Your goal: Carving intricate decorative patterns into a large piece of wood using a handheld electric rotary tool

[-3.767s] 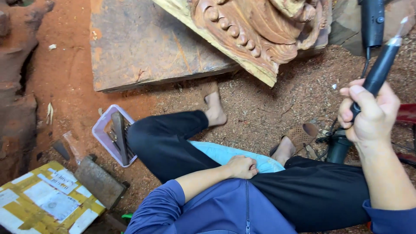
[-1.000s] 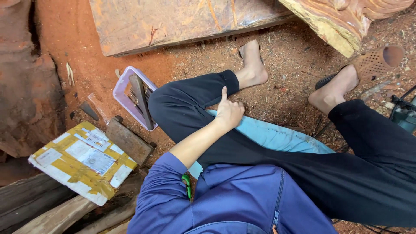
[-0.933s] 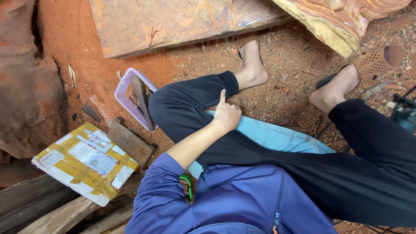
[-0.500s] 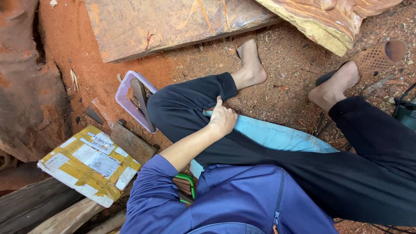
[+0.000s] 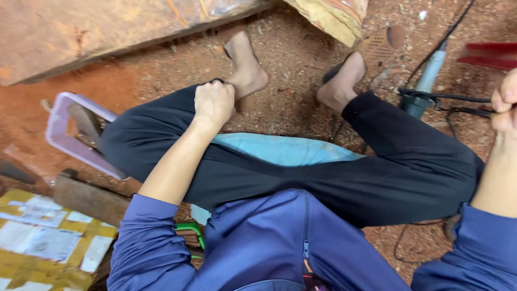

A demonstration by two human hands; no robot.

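Left hand (image 5: 214, 102) now down at trouser cuff (image 5: 215, 82), right hand (image 5: 506, 102) back in view

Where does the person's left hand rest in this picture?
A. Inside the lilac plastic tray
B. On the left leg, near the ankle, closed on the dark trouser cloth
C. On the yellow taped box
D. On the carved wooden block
B: the left hand is closed in a fist on the dark trouser leg just before the bare left foot, apart from the lilac plastic tray.
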